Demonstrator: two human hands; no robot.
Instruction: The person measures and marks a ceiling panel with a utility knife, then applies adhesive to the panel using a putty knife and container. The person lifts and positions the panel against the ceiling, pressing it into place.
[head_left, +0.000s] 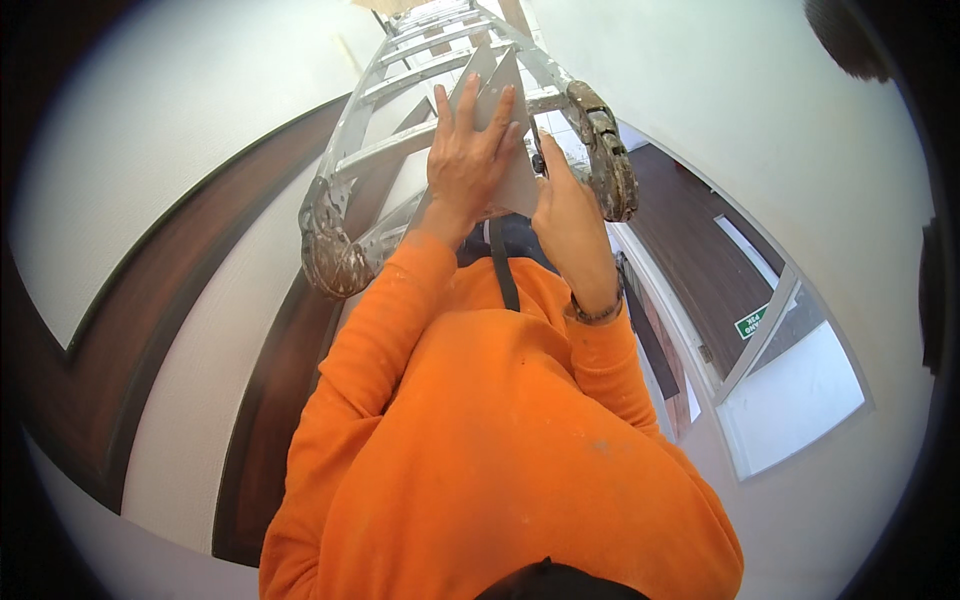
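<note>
Both hands work together over the ladder's near end, between its two stained hinges. The left hinge [335, 245] stands at the near corner of the ladder [385, 152]. To the right of it, the left hand [465, 165] lies palm down on a grey board [517, 180], with fingers spread and not closed around anything. This board has two pointed tips at its far end; I cannot tell if these are two pieces or one. Whether it rests on a rung is also hidden. Next, at the board's right edge, is a slim dark tool [538, 162]. The right hand [572, 215] seems to be curled around it, index finger stretched forward; its grip is partly hidden. The right hinge [605, 150] is just beyond this hand.

I judge the step as holding the board steady while the tool works along its edge. The next move calls for firm left pressure, with fingers away from the tool.
</note>
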